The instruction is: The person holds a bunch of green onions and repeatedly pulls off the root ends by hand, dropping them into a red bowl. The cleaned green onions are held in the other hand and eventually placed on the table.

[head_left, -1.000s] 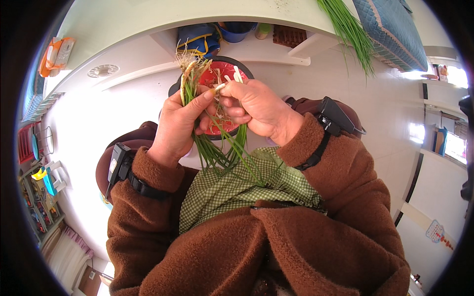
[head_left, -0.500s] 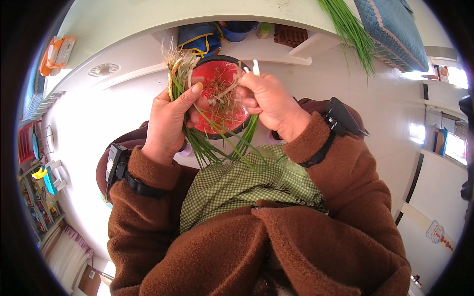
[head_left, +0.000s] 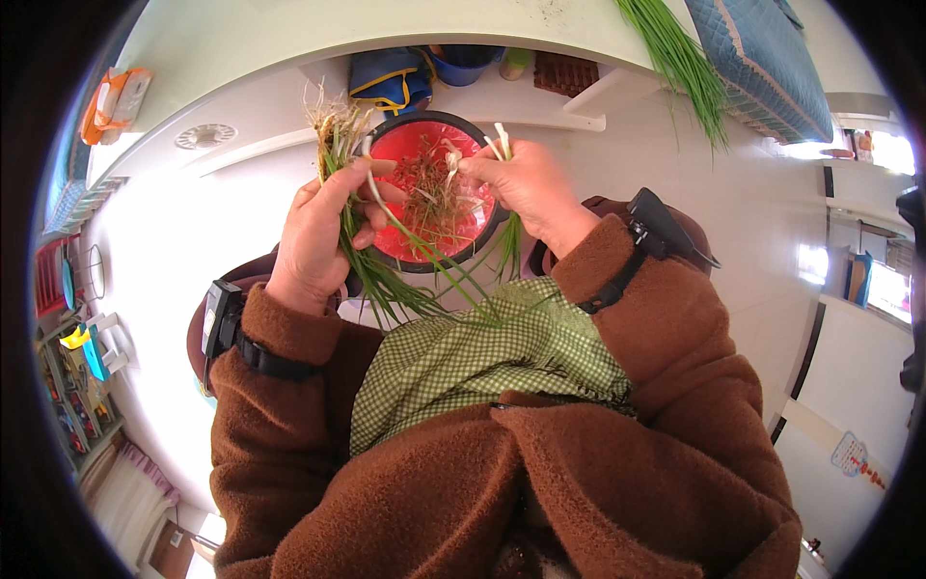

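Observation:
My left hand (head_left: 313, 232) is closed round a bunch of unpeeled spring onions (head_left: 335, 140), their stringy roots up and green leaves trailing toward my lap. One white stalk (head_left: 376, 179) stands apart from that bunch, by the fingers of the left hand. My right hand (head_left: 535, 188) grips a few clean white-ended spring onions (head_left: 503, 142), leaves hanging below the palm. At its thumb and fingertips is a pale scrap of peel (head_left: 452, 159). Below both hands is a red-lined bucket (head_left: 391, 145) with a dark rim, holding brown roots and peelings (head_left: 434, 207).
Ahead runs a pale tabletop (head_left: 386, 24), with long green leaves (head_left: 680, 72) overhanging it beside a blue quilted cover (head_left: 762, 68). Beneath stand a blue bag (head_left: 381, 72) with yellow trim, a blue basin (head_left: 461, 69) and a brown basket (head_left: 567, 73). A green checked apron (head_left: 492, 357) covers my lap.
My hands have drawn slightly apart, the right one moving rightward with its clean stalks. A pale scrap now shows at the right fingertips, and a single stalk stands clear of the left bunch.

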Tool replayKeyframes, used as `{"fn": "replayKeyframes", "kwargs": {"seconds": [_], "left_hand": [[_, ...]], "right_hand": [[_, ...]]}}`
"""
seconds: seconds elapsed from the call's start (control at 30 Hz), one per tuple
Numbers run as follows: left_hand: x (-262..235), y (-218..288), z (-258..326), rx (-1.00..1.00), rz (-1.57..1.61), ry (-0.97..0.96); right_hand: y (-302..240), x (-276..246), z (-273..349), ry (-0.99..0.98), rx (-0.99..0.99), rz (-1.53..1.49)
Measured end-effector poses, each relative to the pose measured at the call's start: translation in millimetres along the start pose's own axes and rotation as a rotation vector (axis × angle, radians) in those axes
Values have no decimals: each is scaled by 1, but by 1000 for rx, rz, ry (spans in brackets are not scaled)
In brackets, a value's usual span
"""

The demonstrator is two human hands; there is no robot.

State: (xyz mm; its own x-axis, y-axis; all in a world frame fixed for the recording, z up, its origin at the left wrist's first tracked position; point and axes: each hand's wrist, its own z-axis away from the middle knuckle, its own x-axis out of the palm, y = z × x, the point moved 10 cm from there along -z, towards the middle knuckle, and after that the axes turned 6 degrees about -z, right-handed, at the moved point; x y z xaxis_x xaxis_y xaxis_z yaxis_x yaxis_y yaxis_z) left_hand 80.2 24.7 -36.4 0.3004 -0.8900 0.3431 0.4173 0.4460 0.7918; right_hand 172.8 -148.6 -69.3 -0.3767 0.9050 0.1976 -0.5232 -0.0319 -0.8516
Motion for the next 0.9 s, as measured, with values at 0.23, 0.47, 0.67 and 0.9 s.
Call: {"fn": "replayKeyframes", "kwargs": {"seconds": [0.23, 0.47, 0.67, 0.9], "left_hand": [[14, -5, -1, 10, -31, -85], [22, -13, -7, -19, -16, -70], [23, -14, -9, -22, -11, -54], [26, -18, -11, -22, -81, -28]], "right_hand": [[3, 26, 0, -147, 33, 11], [-16, 50, 22, -241, 46, -267], [-24, 52, 25, -257, 8, -232], [-12, 62, 26, -320, 60, -286]]}}
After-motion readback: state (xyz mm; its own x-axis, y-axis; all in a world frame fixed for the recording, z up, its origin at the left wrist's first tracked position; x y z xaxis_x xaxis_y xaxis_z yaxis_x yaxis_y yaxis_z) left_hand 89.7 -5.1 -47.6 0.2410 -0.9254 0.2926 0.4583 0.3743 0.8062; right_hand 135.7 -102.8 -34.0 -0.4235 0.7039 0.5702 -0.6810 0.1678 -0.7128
